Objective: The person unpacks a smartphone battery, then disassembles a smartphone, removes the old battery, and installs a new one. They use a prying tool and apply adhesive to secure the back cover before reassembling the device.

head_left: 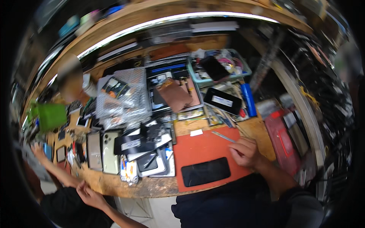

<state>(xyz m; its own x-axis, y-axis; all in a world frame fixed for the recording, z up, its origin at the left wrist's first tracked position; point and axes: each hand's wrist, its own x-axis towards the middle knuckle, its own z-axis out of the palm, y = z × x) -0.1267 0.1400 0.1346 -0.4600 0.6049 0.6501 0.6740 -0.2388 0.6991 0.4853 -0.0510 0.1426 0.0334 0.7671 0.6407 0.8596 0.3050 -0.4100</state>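
Note:
On the right side of a red-orange mat (205, 148) rests my right hand (245, 152), its fingers curled with nothing visible in them. A thin pale blue tool (223, 136) lies just beyond its fingers, one end close to them. A dark-screened smartphone (205, 172) lies face up on the mat, left of and nearer than that hand. My left hand (90, 195) is off the bench at the lower left, fingers loosely extended and holding nothing visible. It is beside a co-worker's dark sleeve (68, 205); whether they touch, I cannot tell.
Stacked phone parts (152, 148) lie left of the mat, near bubble-wrapped parts (125, 95). Behind stand a teal bin (243, 74) and a labelled black phone (222, 101). A green basket (51, 116) and a co-worker's hand (38, 151) are far left; a red case (281, 140) is right.

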